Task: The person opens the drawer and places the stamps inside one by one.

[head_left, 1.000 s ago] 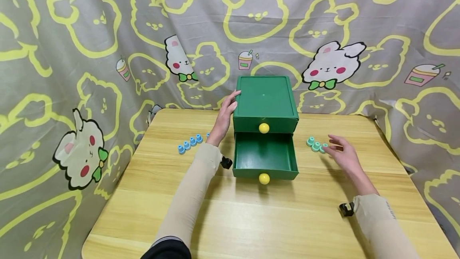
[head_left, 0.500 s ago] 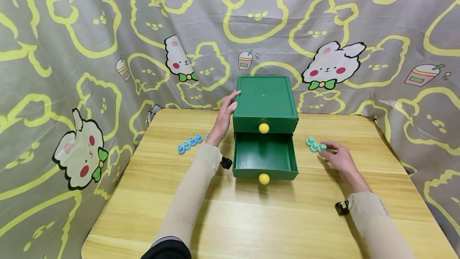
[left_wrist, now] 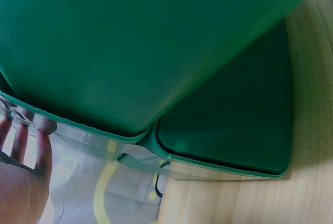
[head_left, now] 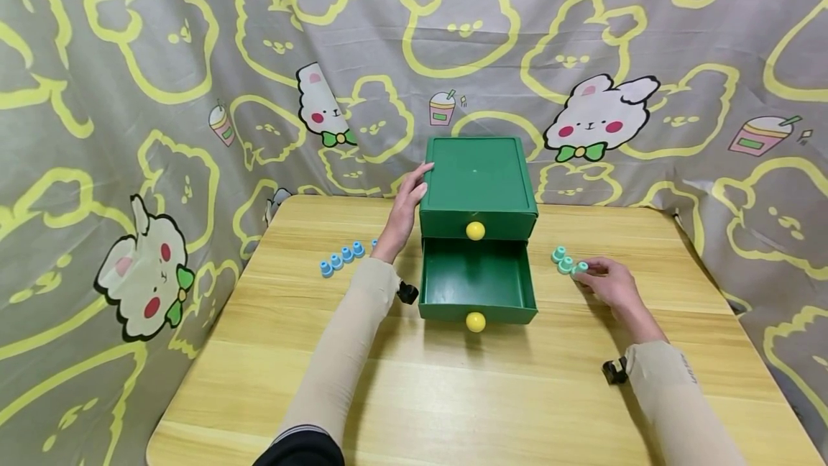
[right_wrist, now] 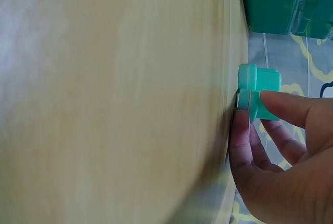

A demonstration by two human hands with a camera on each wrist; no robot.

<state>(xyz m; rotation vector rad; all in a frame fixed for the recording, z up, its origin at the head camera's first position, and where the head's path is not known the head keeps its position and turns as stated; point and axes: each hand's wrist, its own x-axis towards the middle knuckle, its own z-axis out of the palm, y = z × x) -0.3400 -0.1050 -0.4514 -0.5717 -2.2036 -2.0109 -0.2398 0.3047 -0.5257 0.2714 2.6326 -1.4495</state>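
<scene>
A small green drawer cabinet (head_left: 477,178) stands on the table, its lower drawer (head_left: 446,311) pulled out and bare inside. My left hand (head_left: 402,214) rests against the cabinet's left side, fingers extended. In the left wrist view, fingers (left_wrist: 42,148) show beside the clear side panel. On the right, my right hand (head_left: 611,285) pinches the nearest of several small teal stepped pegs (right_wrist: 244,99) between thumb and fingers. That peg appears upright at table level. Beside it stands another teal peg (right_wrist: 248,77); one more lies farther back.
Several blue stepped pegs (head_left: 336,262) stand in a slanting row left of the cabinet, one partly hidden by my left forearm. Yellow round knobs (head_left: 475,321) stick out from the drawer fronts. A patterned curtain (head_left: 362,34) hangs behind the wooden table (head_left: 259,372).
My right hand has moved left to the nearest teal peg and closed its thumb and fingers on it. My left hand and the cabinet have stayed in place.
</scene>
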